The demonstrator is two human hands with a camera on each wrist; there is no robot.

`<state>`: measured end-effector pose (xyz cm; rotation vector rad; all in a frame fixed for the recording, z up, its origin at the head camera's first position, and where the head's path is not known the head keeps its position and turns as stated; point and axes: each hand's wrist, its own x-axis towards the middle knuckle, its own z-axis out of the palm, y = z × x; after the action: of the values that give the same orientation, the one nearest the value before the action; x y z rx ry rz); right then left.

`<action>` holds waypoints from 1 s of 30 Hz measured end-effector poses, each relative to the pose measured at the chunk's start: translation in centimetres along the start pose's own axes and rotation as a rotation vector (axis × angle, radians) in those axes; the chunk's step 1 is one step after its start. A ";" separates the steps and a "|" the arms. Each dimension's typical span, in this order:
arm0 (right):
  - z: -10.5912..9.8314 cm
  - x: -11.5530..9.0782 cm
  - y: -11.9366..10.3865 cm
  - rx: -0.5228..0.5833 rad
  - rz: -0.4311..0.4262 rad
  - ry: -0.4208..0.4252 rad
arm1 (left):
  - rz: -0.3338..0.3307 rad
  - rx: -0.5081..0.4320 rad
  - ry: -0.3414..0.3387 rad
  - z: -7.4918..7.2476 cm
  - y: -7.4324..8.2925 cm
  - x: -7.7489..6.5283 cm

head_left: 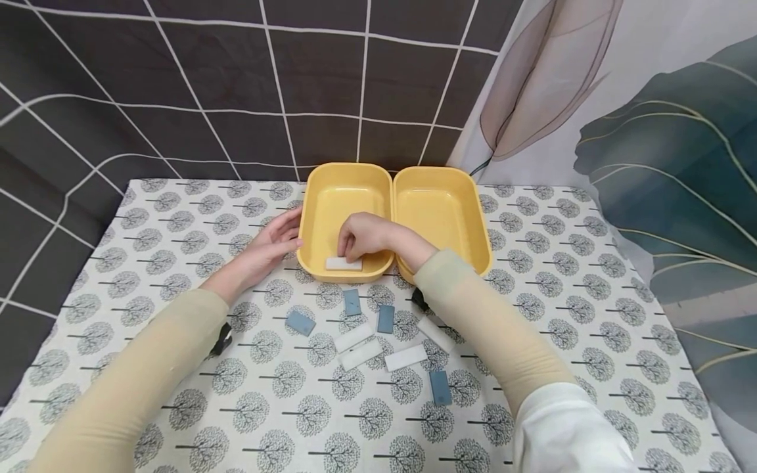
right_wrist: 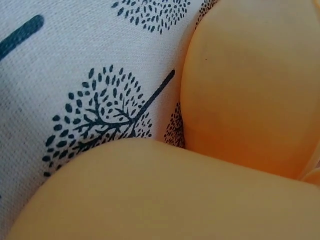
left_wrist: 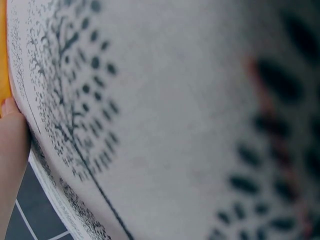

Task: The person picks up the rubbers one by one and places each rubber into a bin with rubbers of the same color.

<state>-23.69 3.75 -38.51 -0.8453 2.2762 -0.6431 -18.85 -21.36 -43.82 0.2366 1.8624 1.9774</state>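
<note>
Two yellow plastic bins stand side by side on the table, the left bin [head_left: 315,190] and the right bin [head_left: 467,197]. Inside the left bin my right hand [head_left: 367,235] has its fingers curled down and pinches a white rectangular block [head_left: 342,264] near the bin's front wall. My left hand [head_left: 266,253] rests against that bin's left side, fingers extended and thumb at the rim. The left wrist view catches only part of the left hand [left_wrist: 12,140] beside the yellow wall. In the right wrist view, yellow bin walls [right_wrist: 240,100] show; the right hand does not.
In front of the bins lie several white blocks [head_left: 406,358] and several blue-grey blocks [head_left: 300,322] on a tree-print cloth [head_left: 254,407]. A dark gridded curtain [head_left: 319,79] hangs behind, with a leaf-patterned curtain [head_left: 668,164] at the right.
</note>
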 end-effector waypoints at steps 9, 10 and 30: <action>-0.8 -1.0 -0.4 0.004 -0.056 0.037 | -0.002 0.003 -0.003 0.2 0.1 0.0; -1.0 -1.2 -0.4 0.002 -0.067 0.045 | -0.001 0.003 -0.004 0.2 0.1 0.1; -3.9 -7.5 -0.8 0.057 -0.162 0.243 | -0.016 -0.006 0.005 0.1 0.2 -0.1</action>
<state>-21.53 9.32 -32.48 -0.9766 2.4064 -0.9237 -18.78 -21.33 -43.64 0.2151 1.8550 1.9747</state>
